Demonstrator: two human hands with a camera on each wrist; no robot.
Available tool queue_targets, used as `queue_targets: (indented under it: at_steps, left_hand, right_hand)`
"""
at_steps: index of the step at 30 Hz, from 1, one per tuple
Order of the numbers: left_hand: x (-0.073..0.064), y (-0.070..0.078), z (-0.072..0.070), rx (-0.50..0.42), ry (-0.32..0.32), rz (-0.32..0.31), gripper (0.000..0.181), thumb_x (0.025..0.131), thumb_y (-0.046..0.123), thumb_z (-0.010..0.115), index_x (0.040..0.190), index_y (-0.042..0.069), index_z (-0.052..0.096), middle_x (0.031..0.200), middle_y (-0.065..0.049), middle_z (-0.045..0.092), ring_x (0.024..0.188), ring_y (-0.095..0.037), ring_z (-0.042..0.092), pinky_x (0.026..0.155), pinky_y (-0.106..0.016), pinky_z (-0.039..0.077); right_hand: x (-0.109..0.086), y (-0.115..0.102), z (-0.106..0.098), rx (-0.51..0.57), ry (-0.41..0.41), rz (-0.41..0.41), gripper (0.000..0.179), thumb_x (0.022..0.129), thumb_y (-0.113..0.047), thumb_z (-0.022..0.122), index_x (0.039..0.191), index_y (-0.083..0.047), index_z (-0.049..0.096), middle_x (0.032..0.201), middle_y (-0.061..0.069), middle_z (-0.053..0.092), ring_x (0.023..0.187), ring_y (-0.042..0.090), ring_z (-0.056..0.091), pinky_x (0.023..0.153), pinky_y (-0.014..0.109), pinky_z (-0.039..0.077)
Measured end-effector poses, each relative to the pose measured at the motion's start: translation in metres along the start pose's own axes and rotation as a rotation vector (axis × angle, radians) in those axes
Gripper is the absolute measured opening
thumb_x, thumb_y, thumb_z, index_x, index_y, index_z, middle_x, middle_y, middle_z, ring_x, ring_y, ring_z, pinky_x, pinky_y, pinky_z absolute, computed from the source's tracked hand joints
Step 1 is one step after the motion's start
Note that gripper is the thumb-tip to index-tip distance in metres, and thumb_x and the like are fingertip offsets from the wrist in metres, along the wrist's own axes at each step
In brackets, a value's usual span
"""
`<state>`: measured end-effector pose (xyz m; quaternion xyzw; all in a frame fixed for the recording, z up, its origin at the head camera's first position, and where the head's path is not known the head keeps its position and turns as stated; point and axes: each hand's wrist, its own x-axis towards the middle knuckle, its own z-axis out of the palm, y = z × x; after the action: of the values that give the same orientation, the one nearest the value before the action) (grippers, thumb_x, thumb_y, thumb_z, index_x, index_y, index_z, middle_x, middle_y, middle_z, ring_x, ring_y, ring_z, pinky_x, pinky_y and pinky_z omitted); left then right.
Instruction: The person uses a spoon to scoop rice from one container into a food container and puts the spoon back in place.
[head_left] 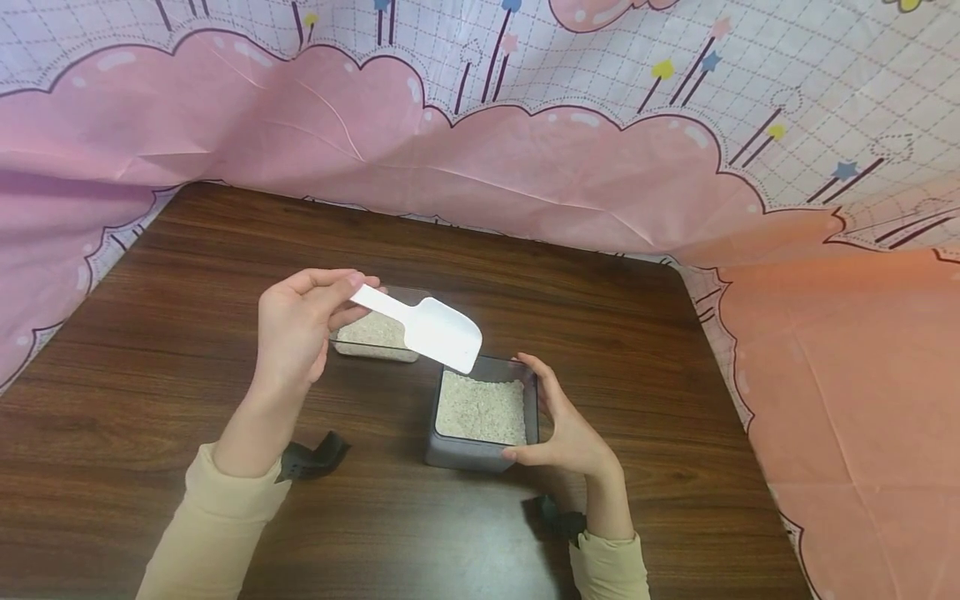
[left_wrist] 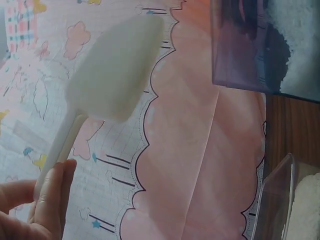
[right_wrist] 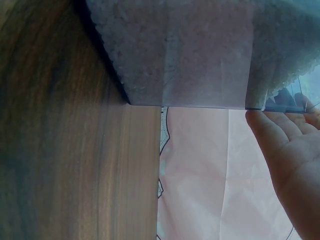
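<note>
Holding high, bracing low

Leftmost, the left hand (head_left: pixel 292 325) pinches the white scoop (head_left: pixel 444 335) by its handle end, apparently leaving the blade free to tilt. Partly hidden behind the scoop, the clear container (head_left: pixel 375 353) of pale granules stands on the table (head_left: pixel 645 350), seemingly for easy reach. Rightward, the blade slants above the gray container (head_left: pixel 472 455). Well apart from the left, the right hand (head_left: pixel 570 433) grips that container's right side, thumb frontmost, probably steadying it.

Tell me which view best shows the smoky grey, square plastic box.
Head view: it shows the smoky grey, square plastic box uncropped, pale granules inside. The left wrist view crops it at upper right; the right wrist view shows its see-through walls close up, also cropped.
</note>
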<state>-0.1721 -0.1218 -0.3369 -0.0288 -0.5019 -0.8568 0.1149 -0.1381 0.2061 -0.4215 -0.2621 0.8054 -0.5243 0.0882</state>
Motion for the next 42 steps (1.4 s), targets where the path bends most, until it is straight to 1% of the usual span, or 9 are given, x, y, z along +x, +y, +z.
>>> queue_targets:
  at_steps: [7,11,18,21,26,30,34,38,42]
  left_hand:
    - [-0.007,-0.005,0.013,0.181,-0.064,0.039,0.01,0.086,-0.013,0.066,0.096,-0.014,0.067,0.079,-0.003,0.074,0.077,-0.018,0.074,0.071,-0.034,0.063]
    - [-0.009,-0.007,0.019,0.284,-0.103,0.005,0.017,0.087,-0.008,0.068,0.1,-0.018,0.064,0.083,-0.001,0.075,0.077,-0.015,0.073,0.071,-0.032,0.063]
    - [-0.01,-0.013,0.027,0.359,-0.181,-0.075,0.016,0.09,-0.008,0.064,0.102,-0.018,0.064,0.097,-0.024,0.072,0.079,-0.013,0.073,0.072,-0.033,0.063]
    - [-0.01,-0.016,0.03,0.392,-0.214,-0.094,0.016,0.09,-0.006,0.065,0.102,-0.017,0.065,0.101,-0.029,0.069,0.078,-0.011,0.072,0.072,-0.032,0.063]
    - [-0.015,-0.024,0.037,0.538,-0.257,-0.082,0.014,0.088,0.003,0.071,0.098,-0.007,0.07,0.096,-0.02,0.073,0.074,-0.013,0.072,0.065,-0.025,0.063]
    - [-0.021,-0.033,0.044,0.648,-0.281,-0.027,0.01,0.087,0.005,0.073,0.093,-0.003,0.072,0.093,-0.015,0.075,0.08,-0.019,0.073,0.065,-0.02,0.061]
    - [-0.027,-0.039,0.047,0.691,-0.276,-0.002,0.008,0.087,0.005,0.072,0.092,-0.001,0.073,0.091,-0.014,0.075,0.086,-0.022,0.073,0.066,-0.016,0.058]
    - [-0.029,-0.042,0.045,0.665,-0.255,-0.022,0.009,0.087,0.004,0.072,0.093,-0.003,0.072,0.09,-0.016,0.075,0.084,-0.024,0.074,0.068,-0.02,0.06]
    - [-0.029,-0.048,0.041,0.608,-0.232,-0.072,0.01,0.089,0.002,0.069,0.095,-0.006,0.07,0.093,-0.018,0.074,0.084,-0.025,0.073,0.074,-0.031,0.063]
  right_hand:
    - [0.0,0.001,0.0,-0.002,0.0,-0.013,0.112,0.066,-0.012,0.088,0.153,-0.015,0.018,0.155,0.01,0.025,0.144,0.029,0.02,0.115,0.066,0.02]
    - [0.001,0.001,0.0,0.0,0.002,-0.01,0.112,0.066,-0.011,0.088,0.153,-0.014,0.018,0.155,0.008,0.025,0.144,0.028,0.021,0.116,0.061,0.022]
    - [0.001,0.001,0.0,-0.005,0.0,-0.001,0.112,0.066,-0.011,0.088,0.153,-0.014,0.018,0.156,0.01,0.025,0.144,0.026,0.022,0.118,0.026,0.026]
    - [0.001,0.001,0.0,-0.008,0.0,-0.001,0.112,0.066,-0.011,0.089,0.153,-0.016,0.018,0.156,0.011,0.025,0.144,0.026,0.021,0.12,0.037,0.025]
    - [0.002,0.001,0.0,-0.01,0.002,-0.009,0.113,0.065,-0.012,0.089,0.153,-0.01,0.018,0.155,0.012,0.025,0.143,0.029,0.022,0.116,0.064,0.021]
    - [0.001,0.001,0.0,-0.012,0.003,-0.012,0.113,0.065,-0.013,0.089,0.153,-0.011,0.018,0.155,0.011,0.025,0.144,0.03,0.021,0.115,0.067,0.019]
    - [0.001,0.001,0.0,-0.012,0.004,-0.015,0.113,0.065,-0.014,0.089,0.153,-0.015,0.018,0.155,0.008,0.026,0.144,0.03,0.021,0.115,0.067,0.019]
    - [0.001,0.002,0.0,-0.011,0.006,-0.015,0.114,0.065,-0.013,0.089,0.153,-0.013,0.018,0.155,0.007,0.026,0.144,0.03,0.021,0.115,0.067,0.019]
    - [0.001,0.002,0.0,-0.007,0.006,-0.015,0.114,0.065,-0.012,0.089,0.153,-0.012,0.018,0.155,0.007,0.026,0.144,0.03,0.021,0.115,0.067,0.019]
